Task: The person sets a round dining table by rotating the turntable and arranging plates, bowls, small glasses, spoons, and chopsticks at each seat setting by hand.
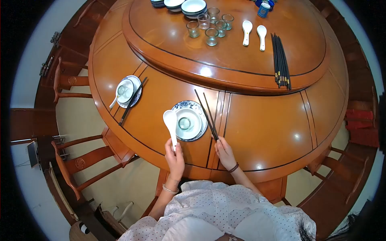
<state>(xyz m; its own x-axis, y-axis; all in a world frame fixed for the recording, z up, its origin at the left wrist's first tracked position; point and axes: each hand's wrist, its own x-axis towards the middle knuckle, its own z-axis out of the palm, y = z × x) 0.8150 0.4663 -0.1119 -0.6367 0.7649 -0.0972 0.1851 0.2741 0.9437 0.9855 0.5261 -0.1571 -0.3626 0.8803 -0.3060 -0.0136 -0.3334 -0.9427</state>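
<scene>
- White cloth with small dark dots, the person's top (217,205), is closest, at the bottom.
- The left hand (175,158) pinches a shiny white spoon (170,119) by the end of its handle. Fingers and thumb are closed on it, and its round end points away from the person.
- That spoon is at the left side of a round white bowl (197,124). I can't tell if they touch.
- A small clear glass cup (184,123) sits inside the bowl, and the bowl sits on a blue-and-white flowered plate (187,104).
- The right hand (225,153) has its fingers closed on the near ends of two thin black chopsticks (206,113), just right of the plate. Their far ends spread a little apart.
- All this is by the near edge of a big round brown wooden table (261,136).
- To the left is another place setting (128,90), with its own plate, bowl, cup, spoon and chopsticks.
- Farther back, a raised round wooden top (161,44) holds stacked white bowls (194,6), six clear glass cups (211,36), two white spoons (246,33), a bunch of black chopsticks (280,60) and a blue can (263,11).
- Brown wooden chairs (90,160) stand around the table.
</scene>
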